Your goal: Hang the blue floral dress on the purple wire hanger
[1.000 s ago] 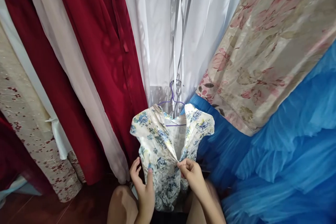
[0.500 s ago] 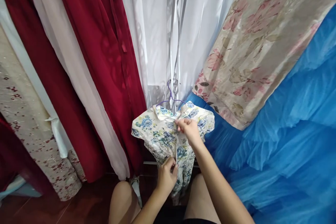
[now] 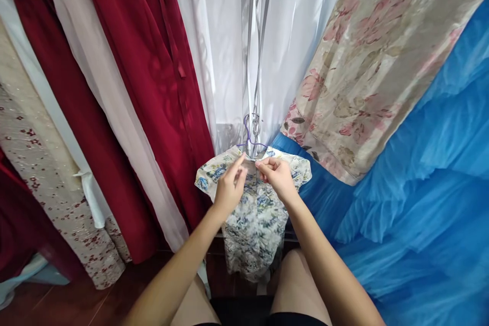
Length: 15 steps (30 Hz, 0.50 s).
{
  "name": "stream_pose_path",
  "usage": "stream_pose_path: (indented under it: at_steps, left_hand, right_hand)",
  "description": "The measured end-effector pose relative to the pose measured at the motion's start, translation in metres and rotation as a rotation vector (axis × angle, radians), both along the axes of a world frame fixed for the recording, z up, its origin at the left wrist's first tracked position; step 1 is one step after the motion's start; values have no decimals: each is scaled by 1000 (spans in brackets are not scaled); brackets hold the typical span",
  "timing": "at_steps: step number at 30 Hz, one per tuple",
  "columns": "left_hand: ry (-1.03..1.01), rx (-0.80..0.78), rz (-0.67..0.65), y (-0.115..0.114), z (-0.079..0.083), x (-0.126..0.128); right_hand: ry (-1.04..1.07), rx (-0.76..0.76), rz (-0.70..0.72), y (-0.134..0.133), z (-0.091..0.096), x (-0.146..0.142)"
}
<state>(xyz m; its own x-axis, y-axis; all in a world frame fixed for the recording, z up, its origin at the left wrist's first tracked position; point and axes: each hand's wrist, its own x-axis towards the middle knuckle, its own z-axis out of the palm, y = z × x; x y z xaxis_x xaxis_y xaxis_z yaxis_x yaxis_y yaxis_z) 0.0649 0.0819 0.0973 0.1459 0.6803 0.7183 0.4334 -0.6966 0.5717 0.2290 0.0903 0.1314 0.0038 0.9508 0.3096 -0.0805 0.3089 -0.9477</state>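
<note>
Left hand (image 3: 228, 191) has risen from the middle of the dress (image 3: 254, 224) to its collar at 12 o'clock, beside right hand (image 3: 277, 178). Both hands pinch collar edges under hanger (image 3: 249, 135); opening looks closed to neck.

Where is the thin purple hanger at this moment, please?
In the head view, the thin purple wire hanger is at centre, hooked on the silver metal rack, carrying the small blue-flowered dress, right of the dark red gown.

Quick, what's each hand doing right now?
Left hand: fingertips at the collar of the dress; whether it grips cannot be told.
Right hand: pinched shut on the dress at the collar.
</note>
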Motion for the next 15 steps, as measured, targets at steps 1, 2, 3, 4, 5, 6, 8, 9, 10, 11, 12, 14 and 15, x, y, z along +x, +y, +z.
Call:
stream_pose_path:
  at_steps: [1, 2, 3, 4, 5, 6, 8, 9, 10, 11, 12, 14, 15]
  left_hand:
    - [70, 30, -18, 10, 16, 0]
    - [136, 55, -23, 17, 28, 1]
    - [195, 77, -24, 22, 37, 3]
    - [236, 98, -17, 24, 43, 4]
    - [246, 116, 2, 26, 46, 3]
    - [220, 131, 35, 27, 48, 1]
    - [65, 136, 139, 31, 48, -15]
    - [-55, 122, 205, 36, 46, -27]
    - [-203, 95, 264, 42, 45, -42]
    - [-397, 46, 300, 49, 42, -59]
    - [-611, -23, 306, 57, 38, -75]
    - [-1025, -207, 237, 70, 24, -104]
    - [-1159, -294, 185, 74, 15, -113]
  right_hand:
    - [-20, 12, -2, 2, -2, -1]
    - [-31, 20, -12, 5, -6, -3]
    - [-41, 24, -31, 9, -11, -4]
    - [-62, 25, -54, 13, -18, -6]
    - [-96, 24, -78, 17, -27, -8]
    - [-138, 22, -97, 21, -37, -10]
    - [-221, 12, -107, 26, -56, -13]
    - [-250, 1, -100, 26, -65, -13]
    - [-265, -9, -89, 25, -72, -13]
    - [-271, -18, -74, 22, -78, -13]
    - [-277, -24, -60, 17, -81, -13]
    - [-290, -30, -28, 7, -85, -13]
    - [-294, -33, -6, 2, -87, -13]
